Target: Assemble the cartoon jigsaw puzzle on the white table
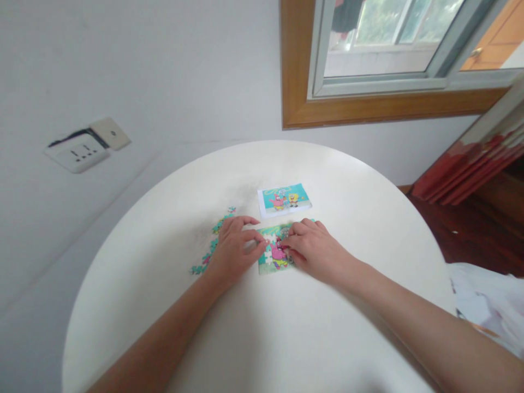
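Observation:
A partly filled jigsaw puzzle (268, 268) with a pink cartoon figure lies on the white round table (262, 338); white gaps show in its left part. My left hand (237, 245) is at the puzzle's left side, with thumb and index finger pinched on what looks like a small puzzle piece (266, 241). Over the middle and right of the puzzle is my right hand (309, 245), its fingers closed together at the pink figure. Whatever those fingertips hold, if anything, is hidden. Several loose puzzle pieces (198, 269) lie left of my left hand, partly covered by it.
Just beyond the puzzle lies a reference picture card (285, 199) with the cartoon figures. A wall with a socket (79, 153) rises at the left, and a wood-framed window (297, 103) is at the back right. White plastic or cloth (487, 300) sits beyond the table's right edge.

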Demonstrator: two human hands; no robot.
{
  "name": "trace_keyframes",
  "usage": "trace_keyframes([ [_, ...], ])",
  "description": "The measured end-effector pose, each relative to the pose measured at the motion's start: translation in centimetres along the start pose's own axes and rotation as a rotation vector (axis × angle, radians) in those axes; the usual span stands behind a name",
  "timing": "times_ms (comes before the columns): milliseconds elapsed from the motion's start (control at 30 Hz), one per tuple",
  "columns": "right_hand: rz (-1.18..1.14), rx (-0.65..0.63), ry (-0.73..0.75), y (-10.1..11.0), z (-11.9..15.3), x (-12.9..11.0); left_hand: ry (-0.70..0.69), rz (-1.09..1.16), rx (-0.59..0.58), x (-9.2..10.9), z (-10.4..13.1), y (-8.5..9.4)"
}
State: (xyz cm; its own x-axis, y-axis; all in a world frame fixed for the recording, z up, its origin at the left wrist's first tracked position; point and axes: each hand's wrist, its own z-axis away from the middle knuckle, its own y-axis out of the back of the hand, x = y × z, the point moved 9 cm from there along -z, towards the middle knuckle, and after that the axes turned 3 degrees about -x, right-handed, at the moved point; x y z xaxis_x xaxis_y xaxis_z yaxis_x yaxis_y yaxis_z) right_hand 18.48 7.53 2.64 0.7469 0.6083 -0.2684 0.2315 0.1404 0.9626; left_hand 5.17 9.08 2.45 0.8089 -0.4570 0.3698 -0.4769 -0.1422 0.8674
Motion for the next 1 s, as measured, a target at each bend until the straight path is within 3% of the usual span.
trace_keyframes([
  [600,0.013,0.009,0.010,0.2,0.0,-0.2,-0.053,-0.090,0.012,0.5,0.1,0.5],
  [1000,0.046,-0.020,0.216,0.1,1.0,-2.4,-0.079,-0.054,-0.110,-0.7,0.8,-0.4],
])
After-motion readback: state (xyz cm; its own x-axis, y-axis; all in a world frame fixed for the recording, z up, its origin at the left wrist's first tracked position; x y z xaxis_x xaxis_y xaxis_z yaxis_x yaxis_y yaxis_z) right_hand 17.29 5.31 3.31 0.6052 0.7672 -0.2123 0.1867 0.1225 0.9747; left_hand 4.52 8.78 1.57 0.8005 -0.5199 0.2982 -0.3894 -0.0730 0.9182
